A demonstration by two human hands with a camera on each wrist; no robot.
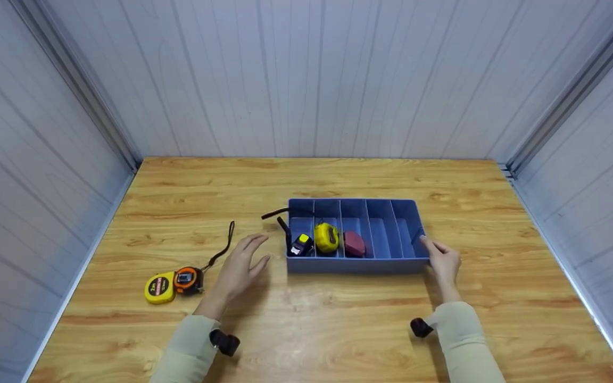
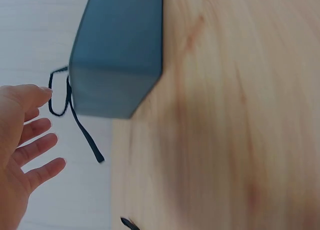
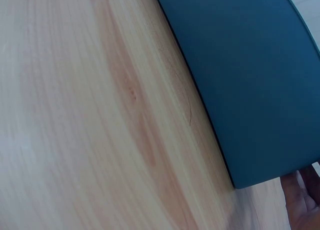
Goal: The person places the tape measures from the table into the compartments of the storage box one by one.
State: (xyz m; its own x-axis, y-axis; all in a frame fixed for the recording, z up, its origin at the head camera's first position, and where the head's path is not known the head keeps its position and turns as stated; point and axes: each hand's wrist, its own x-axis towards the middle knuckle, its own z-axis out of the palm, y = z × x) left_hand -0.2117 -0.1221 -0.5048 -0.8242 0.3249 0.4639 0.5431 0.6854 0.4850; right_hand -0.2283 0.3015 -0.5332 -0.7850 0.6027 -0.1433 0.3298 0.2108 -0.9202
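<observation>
A blue divided box (image 1: 357, 266) stands on the table. My right hand (image 1: 444, 263) grips its right end, thumb over the rim; the right wrist view shows fingers (image 3: 295, 197) against the box's end. My left hand (image 1: 241, 268) is held left of the box, fingers spread and holding nothing. Inside the box, from the left, lie a black tape measure (image 1: 301, 244) with a yellow button, a yellow tape measure (image 1: 327, 238) and a dark red item (image 1: 354, 243), each in its own compartment. Left of my left hand, a yellow tape measure (image 1: 159, 288) touches an orange-and-black tape measure (image 1: 188, 280).
Black wrist straps (image 1: 284, 230) hang over the box's left rim. The orange-and-black tape measure's strap (image 1: 225, 249) stretches toward the back on the wooden table (image 1: 306, 175). Pale panel walls (image 1: 296, 80) enclose the table at the back and both sides.
</observation>
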